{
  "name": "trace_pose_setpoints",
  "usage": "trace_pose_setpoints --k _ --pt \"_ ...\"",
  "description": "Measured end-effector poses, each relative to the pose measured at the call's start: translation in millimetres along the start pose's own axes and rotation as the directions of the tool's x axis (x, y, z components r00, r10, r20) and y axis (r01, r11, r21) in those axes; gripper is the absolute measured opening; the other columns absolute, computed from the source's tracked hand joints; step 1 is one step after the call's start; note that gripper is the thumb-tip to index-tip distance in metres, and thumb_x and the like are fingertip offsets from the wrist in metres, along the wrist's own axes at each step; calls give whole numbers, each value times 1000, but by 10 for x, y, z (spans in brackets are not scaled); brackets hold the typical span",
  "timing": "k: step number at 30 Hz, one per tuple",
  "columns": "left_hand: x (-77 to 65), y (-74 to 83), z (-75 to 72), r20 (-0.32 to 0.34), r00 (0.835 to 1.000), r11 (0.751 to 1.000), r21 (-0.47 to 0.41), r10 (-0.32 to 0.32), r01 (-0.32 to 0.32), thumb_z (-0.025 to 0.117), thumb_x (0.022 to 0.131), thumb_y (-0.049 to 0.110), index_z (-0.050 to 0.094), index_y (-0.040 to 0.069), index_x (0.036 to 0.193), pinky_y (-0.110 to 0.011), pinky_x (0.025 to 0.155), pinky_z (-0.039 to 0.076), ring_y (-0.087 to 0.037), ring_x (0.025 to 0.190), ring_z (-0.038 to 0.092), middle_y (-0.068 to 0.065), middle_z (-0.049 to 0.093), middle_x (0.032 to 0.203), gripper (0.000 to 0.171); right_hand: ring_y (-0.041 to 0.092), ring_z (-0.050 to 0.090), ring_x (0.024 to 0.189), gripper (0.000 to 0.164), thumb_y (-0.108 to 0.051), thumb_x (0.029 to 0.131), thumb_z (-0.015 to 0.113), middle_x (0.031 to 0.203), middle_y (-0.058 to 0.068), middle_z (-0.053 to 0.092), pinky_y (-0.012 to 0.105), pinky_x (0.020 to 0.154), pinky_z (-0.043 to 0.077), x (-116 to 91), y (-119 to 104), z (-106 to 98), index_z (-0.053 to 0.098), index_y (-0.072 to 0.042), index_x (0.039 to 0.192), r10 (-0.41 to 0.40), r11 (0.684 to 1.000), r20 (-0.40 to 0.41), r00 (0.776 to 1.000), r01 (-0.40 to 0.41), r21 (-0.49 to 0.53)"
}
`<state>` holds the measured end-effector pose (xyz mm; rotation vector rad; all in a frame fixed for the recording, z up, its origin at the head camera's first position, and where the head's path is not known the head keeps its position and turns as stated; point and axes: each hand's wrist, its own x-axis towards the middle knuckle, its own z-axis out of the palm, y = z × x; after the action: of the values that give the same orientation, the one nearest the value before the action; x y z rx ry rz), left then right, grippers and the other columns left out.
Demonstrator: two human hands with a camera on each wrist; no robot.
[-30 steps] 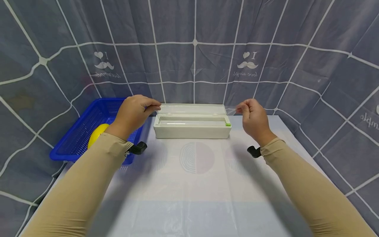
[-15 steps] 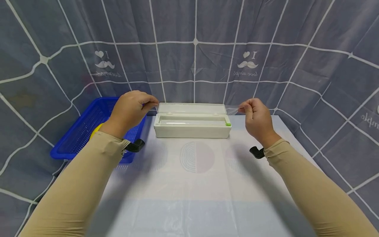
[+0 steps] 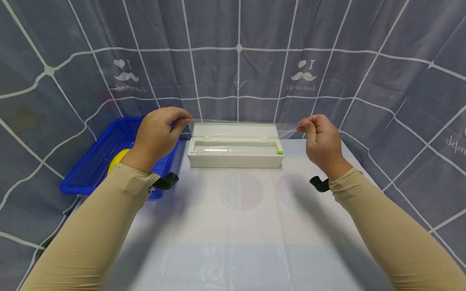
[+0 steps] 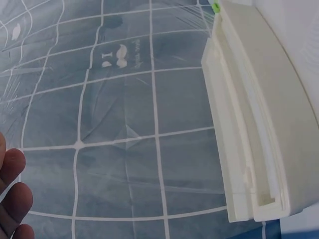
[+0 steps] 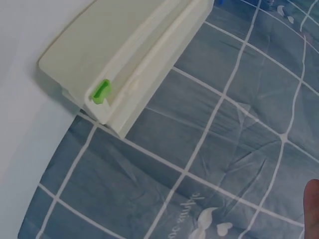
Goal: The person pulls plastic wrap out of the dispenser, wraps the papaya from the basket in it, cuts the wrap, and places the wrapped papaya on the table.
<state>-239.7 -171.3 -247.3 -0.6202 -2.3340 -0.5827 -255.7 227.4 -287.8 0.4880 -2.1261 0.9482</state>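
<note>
A clear sheet of plastic wrap (image 3: 288, 129) stretches between my two hands, above and behind a white wrap dispenser (image 3: 236, 161). The dispenser's lid (image 3: 234, 130) stands raised at the back, and a green slider (image 5: 101, 91) sits at its right end. With thumb and fingertips, my left hand (image 3: 160, 133) pinches the left edge of the wrap, up and left of the box. On the other side my right hand (image 3: 322, 141) grips the right edge, where the film gathers into creases. In the left wrist view, fingertips (image 4: 17, 199) show at the left border.
At the left of the table (image 3: 240, 230) stands a blue plastic basket (image 3: 73, 189), partly hidden by the left arm. Inside it lies a smooth yellow object (image 3: 117, 159). A grey grid-patterned curtain (image 3: 262, 76) hangs close behind the dispenser and along both sides.
Both hands have risen a little and spread apart, the left going up and left, the right to the right. The wrap between them now shows above the raised lid. The dispenser stays put.
</note>
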Motion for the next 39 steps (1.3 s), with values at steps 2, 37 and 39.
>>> trace_pose_setpoints --k 2,37,39 --pt "5 24 -5 -17 1000 1000 -8 -5 5 65 105 14 77 5 109 -43 79 54 -27 85 66 -11 79 101 16 40 74 96 22 -7 110 49 98 22 74 12 61 34 13 -3 -8 63 10 106 -2 1000 -11 1000 2 5" --pt "42 187 -150 -272 962 972 -215 37 -98 68 102 11 76 -2 102 -17 53 29 1 64 46 -14 77 89 15 -11 68 97 27 -8 110 49 103 -11 72 13 88 51 86 -336 -277 59 16 103 -32 992 -119 992 46 119" --pt "41 202 -162 -283 959 969 -226 37 -104 68 103 10 76 -2 101 -17 54 30 2 67 48 -14 76 88 15 -10 68 97 27 -8 110 49 103 -21 68 13 89 52 91 -346 -289 58 17 102 -28 990 -123 992 45 136"
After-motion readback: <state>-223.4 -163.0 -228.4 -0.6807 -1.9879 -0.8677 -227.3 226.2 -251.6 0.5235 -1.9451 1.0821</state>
